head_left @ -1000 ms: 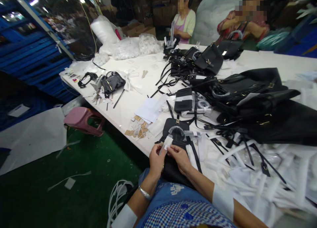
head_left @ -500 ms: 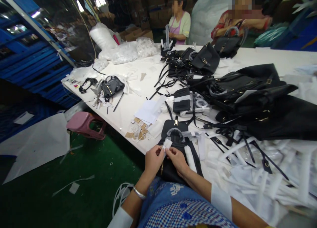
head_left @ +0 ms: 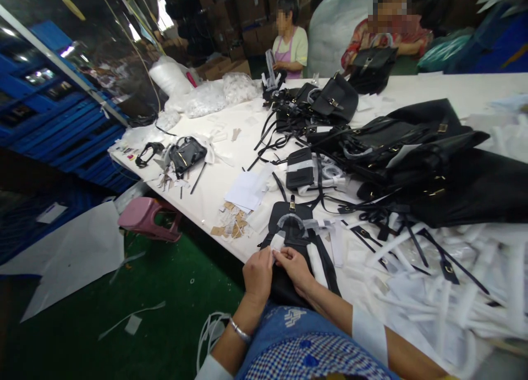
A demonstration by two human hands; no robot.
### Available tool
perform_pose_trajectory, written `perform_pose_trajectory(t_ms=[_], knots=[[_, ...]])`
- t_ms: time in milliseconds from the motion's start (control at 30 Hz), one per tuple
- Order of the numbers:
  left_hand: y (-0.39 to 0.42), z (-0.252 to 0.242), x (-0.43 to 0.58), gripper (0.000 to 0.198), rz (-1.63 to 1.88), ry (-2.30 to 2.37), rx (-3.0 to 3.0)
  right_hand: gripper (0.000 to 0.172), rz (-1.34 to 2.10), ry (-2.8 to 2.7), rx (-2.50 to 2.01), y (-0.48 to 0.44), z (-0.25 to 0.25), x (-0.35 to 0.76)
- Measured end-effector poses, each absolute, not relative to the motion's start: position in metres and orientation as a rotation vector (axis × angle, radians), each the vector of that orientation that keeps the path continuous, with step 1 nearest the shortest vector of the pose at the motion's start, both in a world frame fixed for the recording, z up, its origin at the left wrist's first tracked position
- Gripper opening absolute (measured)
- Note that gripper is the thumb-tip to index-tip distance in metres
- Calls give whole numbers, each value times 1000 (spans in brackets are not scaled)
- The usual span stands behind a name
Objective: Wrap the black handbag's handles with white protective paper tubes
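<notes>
A black bag lies on the white table's near edge, its curved handle wrapped in clear film and a gold buckle at its top. Above its front, my left hand and my right hand meet, fingertips pinched together on a small white wrap piece. The piece sticks up between the fingers toward the bag's handle. A rolled white padding strip rests on the bag's right side, beside my right hand.
Black bags and straps pile up on the right of the table. White wrapping strips cover its near right. A pink stool stands at the left. Two people sit across the table, one holding a black bag.
My left hand has turned more upright and its fingers have closed up near the piece's lower end. The person at the upper right has the black bag turned and held lower. The view has shifted slightly.
</notes>
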State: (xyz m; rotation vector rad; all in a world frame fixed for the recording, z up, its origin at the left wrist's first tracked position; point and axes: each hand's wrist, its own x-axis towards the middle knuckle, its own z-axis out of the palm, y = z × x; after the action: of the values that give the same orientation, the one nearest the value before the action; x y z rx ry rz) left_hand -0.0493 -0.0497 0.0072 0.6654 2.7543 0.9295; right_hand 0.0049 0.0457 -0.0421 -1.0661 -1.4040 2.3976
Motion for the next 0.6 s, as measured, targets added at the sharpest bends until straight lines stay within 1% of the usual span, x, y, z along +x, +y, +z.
perform_pose_trajectory(t_ms=[100, 167, 233, 300, 433, 533, 600], knots=[[-50, 6, -40, 29, 957, 2715, 713, 36, 2391, -1387, -1072, 45, -48, 5], [-49, 5, -34, 37, 989, 2688, 748, 37, 2410, -1353, -1073, 46, -48, 7], [-49, 3, -28, 47, 1039, 2650, 740, 38, 2464, -1294, -1051, 47, -45, 8], [-49, 2, -24, 50, 1114, 2601, 687, 40, 2528, -1239, -1001, 47, -41, 9], [-51, 2, -22, 46, 1268, 2518, 624, 40, 2492, -1300, -982, 48, -37, 10], [-54, 5, -36, 33, 1396, 2423, 544, 39, 2455, -1381, -964, 52, -37, 12], [-57, 9, -51, 25, 1431, 2292, 452, 41, 2497, -1397, -891, 56, -34, 15]])
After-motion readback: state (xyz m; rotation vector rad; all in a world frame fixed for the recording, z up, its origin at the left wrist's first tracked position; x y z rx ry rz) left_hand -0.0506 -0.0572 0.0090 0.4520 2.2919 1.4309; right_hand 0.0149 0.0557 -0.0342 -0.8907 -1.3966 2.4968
